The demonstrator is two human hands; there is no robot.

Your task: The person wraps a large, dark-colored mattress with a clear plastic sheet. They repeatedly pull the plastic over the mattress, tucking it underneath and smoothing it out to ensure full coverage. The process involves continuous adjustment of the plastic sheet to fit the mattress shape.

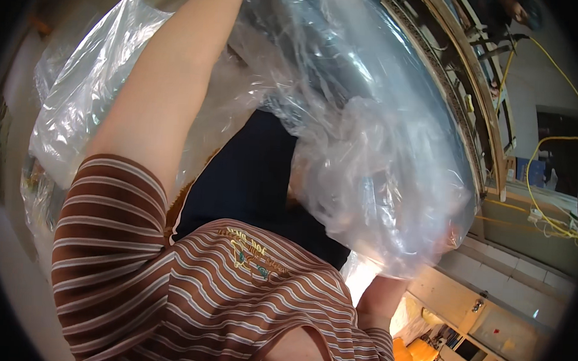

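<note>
A large sheet or bag of clear plastic film [368, 165] spreads, crumpled and shiny, across the upper middle and right. My left arm reaches up over it and leaves the picture at the top edge, so the left hand is out of view. At the right, my right forearm goes up behind the bunched film. My right hand [453, 237] shows only as a blurred skin-toned patch at the film's right edge, touching it. The film covers its fingers, and their grip cannot be made out. Dark cloth lies over my lap, below the film.
More clear plastic [92, 72] hangs at the left, beyond my left arm. A curved wooden frame edge [467, 85] runs along the upper right. Yellow cables [531, 167] loop beside it. Light cabinets [479, 301] and orange items [414, 357] stand at the lower right.
</note>
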